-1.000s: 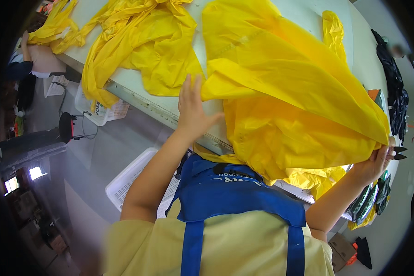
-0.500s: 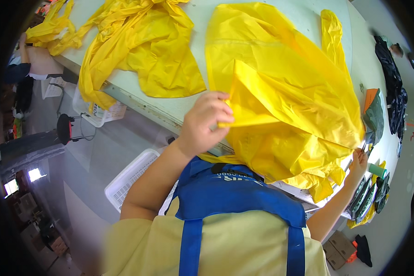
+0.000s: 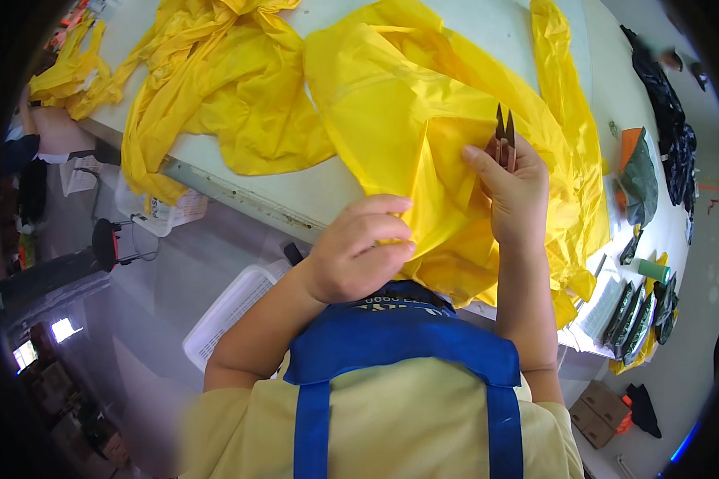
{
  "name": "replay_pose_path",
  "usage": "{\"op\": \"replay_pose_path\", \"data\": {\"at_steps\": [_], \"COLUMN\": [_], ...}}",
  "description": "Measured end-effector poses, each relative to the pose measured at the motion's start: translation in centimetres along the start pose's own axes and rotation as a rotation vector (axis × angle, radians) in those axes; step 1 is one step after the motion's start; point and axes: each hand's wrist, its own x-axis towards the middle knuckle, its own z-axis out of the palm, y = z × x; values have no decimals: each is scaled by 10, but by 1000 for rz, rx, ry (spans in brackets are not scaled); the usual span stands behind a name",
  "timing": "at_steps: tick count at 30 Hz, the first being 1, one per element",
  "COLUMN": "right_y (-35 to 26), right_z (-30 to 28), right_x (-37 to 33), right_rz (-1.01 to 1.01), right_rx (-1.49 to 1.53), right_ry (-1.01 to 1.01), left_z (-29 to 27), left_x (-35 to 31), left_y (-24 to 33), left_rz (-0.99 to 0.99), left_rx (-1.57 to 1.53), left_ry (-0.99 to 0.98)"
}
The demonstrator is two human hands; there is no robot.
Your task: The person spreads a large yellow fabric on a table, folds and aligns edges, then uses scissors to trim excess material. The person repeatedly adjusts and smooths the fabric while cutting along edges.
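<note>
A large piece of thin yellow fabric [image 3: 391, 96] spreads over the pale table in front of me, its near part raised in a pointed fold. My left hand [image 3: 367, 246] pinches the fabric's edge near the table's front. My right hand [image 3: 519, 188] holds a small pair of thread snips [image 3: 505, 137], blades pointing away from me. The thumb and fingers of that hand also touch the raised fold of the fabric. Part of the snips is hidden inside my right hand.
More crumpled yellow fabric [image 3: 240, 104] lies at the left and hangs over the table edge [image 3: 240, 203]. White plastic baskets [image 3: 228, 311] stand on the floor below. At right are a green thread spool [image 3: 653, 270], dark packets [image 3: 633, 319] and a grey-orange cloth [image 3: 639, 180]. Another person's arm [image 3: 28, 120] shows far left.
My right hand has come from the table's right side to the raised fold, bringing the snips. My left hand keeps its pinch on the fabric's edge. The view has shifted slightly.
</note>
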Motion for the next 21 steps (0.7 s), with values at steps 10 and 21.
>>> {"op": "replay_pose_path", "data": {"at_steps": [10,21], "right_y": [5,-13], "right_z": [-16,-38], "right_x": [-27,-41], "right_rz": [-742,-655], "right_rx": [-30,227], "right_ry": [-2,-318], "left_z": [3,-12], "left_x": [-29,-12], "left_y": [-23,-49], "left_rz": [-287,-282], "left_rx": [-130,243], "left_ry": [225,85]}}
